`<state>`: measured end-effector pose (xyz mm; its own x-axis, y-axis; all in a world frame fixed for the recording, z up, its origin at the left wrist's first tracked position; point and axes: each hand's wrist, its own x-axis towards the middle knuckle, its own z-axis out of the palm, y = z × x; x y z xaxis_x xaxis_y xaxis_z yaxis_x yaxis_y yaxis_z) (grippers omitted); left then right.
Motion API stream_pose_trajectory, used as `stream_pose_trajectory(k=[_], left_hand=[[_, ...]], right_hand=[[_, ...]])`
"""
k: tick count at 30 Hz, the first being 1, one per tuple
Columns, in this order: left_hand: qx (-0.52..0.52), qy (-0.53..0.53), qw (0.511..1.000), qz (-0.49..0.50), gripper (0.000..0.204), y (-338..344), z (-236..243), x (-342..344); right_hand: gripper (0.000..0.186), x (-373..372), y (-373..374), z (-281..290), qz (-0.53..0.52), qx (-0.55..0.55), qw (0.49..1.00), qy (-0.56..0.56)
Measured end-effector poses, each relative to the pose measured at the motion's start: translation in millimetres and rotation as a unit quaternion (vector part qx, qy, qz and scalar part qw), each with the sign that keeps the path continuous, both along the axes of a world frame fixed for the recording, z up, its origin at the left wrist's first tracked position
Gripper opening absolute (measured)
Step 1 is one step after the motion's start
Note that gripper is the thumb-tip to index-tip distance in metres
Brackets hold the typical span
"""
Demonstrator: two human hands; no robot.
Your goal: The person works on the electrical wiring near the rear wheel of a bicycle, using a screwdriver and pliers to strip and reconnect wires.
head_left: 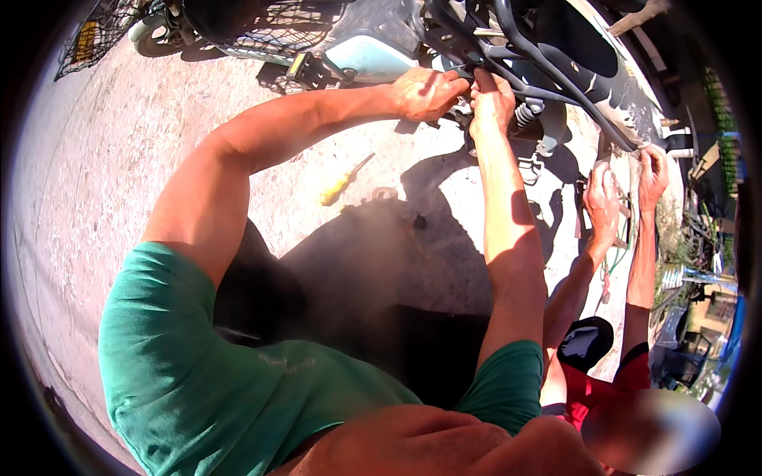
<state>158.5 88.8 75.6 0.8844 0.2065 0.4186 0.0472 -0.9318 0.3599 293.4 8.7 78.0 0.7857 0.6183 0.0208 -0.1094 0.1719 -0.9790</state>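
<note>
Both my hands are stretched up to the underside of a scooter or electric bike with a pale blue panel (369,55). My left hand (431,94) has its fingers curled and pinched together at the dark frame tubes. Close beside it, my right hand (492,99) is closed with its thumb and fingers up against the same spot. What either hand grips there is too small and shaded to make out. A yellow-handled screwdriver (337,189) lies on the pale ground below my left forearm. Near it is a small ring-shaped item (384,193).
To the right, a co-worker's two hands (602,202) reach toward the vehicle's rear end. A coil-spring shock absorber (527,113) hangs near my right wrist. A pedal (300,67) sticks out left of my hands. A wire basket (87,40) is at the far left.
</note>
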Motion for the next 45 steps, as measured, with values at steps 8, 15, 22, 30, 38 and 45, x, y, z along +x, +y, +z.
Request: stream_pose_trajectory(k=[8, 15, 22, 30, 38, 45], left_hand=[[-0.087, 0.057, 0.994, -0.031, 0.035, 12.3, 0.5, 4.5], [-0.233, -0.114, 0.964, 0.060, 0.046, 28.5, 0.3, 29.4], [-0.271, -0.097, 0.941, 0.178, 0.038, 10.9, 11.9, 53.6], [-0.378, -0.180, 0.908, 0.026, 0.022, 31.4, -34.7, 66.2], [-0.543, -0.147, 0.822, 0.086, 0.020, 16.1, -10.5, 56.0], [-0.627, -0.196, 0.746, 0.105, 0.014, 1.1, 13.7, 45.0]], right_hand=[[0.030, -6.5, 1.4, 4.0, -0.024, -0.074, 0.991, -0.108], [0.019, 6.8, -4.7, -13.6, -0.066, -0.103, 0.941, -0.315], [0.021, -0.7, -16.4, 1.4, -0.090, -0.151, 0.908, -0.380], [0.023, 8.1, -23.2, 16.8, 0.005, -0.190, 0.932, -0.308], [0.026, 5.6, -25.1, 12.9, -0.019, -0.172, 0.908, -0.381], [0.022, 3.7, -22.8, 18.2, 0.017, -0.172, 0.938, -0.302]])
